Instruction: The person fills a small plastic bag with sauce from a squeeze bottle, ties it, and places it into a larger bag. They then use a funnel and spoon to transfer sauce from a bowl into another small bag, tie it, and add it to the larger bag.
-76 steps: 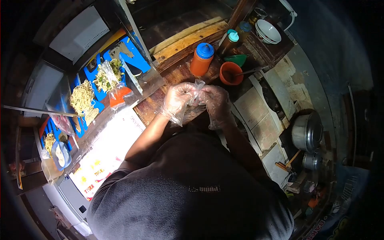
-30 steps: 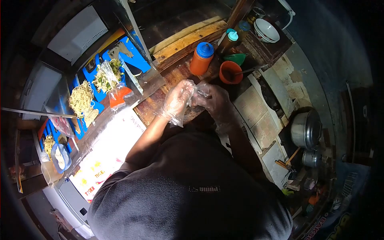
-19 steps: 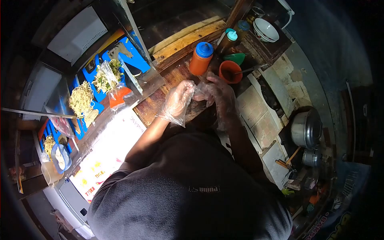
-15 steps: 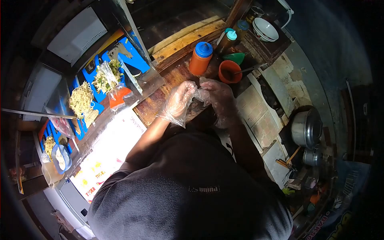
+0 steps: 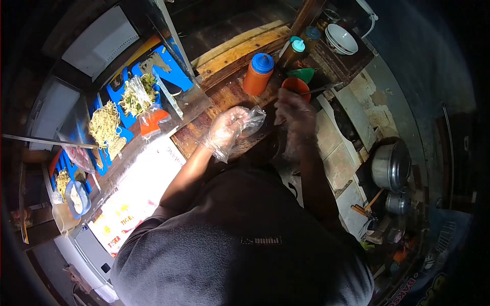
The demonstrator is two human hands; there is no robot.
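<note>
Both hands wear clear plastic gloves. My left hand (image 5: 229, 128) is closed on the gathered part of a small clear plastic bag (image 5: 254, 120), above the wooden counter. My right hand (image 5: 297, 116) is at the near side of an orange cup (image 5: 296, 84), covering part of it. Blur hides whether its fingers hold anything. A spoon-like utensil (image 5: 326, 88) leans out of the cup toward the right. Just left of the cup stands an orange squeeze bottle (image 5: 259, 75) with a blue lid.
Noodles (image 5: 104, 125) and chopped greens (image 5: 137, 97) lie on a blue surface (image 5: 176, 76) at left, beside a bag of red sauce (image 5: 153, 121). Bottles (image 5: 293, 51) and stacked white bowls (image 5: 341, 39) stand at the back. Metal pots (image 5: 391, 164) are at right.
My right hand has left the plastic bag and moved right and up to the orange cup. My left hand keeps the bag, whose free end now spreads to the right.
</note>
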